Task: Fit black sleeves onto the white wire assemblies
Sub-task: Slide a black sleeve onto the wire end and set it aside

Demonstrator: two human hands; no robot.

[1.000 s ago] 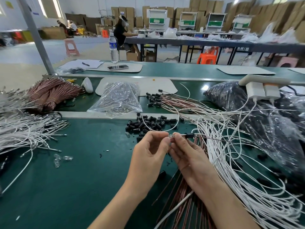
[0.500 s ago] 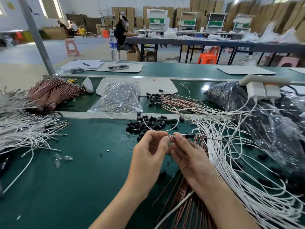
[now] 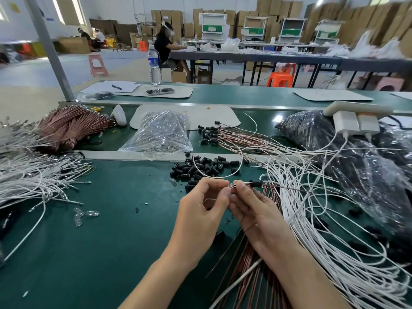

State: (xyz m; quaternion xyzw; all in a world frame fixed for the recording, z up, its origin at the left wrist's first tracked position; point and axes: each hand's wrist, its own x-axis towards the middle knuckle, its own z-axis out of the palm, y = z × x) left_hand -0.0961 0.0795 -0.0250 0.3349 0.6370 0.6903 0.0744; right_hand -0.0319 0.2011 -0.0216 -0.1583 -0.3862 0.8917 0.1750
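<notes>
Fingertips of the left hand (image 3: 200, 210) and the right hand (image 3: 259, 217) meet low at centre above the green surface (image 3: 111, 241), both pinching a clear terminal (image 3: 231, 186) at a wire's end. A black sleeve (image 3: 256, 183) is threaded on that wire just beside the right fingers and seems not yet pushed home. White wire assemblies (image 3: 316, 210) sprawl to the right, most bare, so much work appears left. Farther off lies a pile of loose sleeves (image 3: 200, 169). Beyond it fans a batch of sleeved wires (image 3: 214, 134), apparently finished.
</notes>
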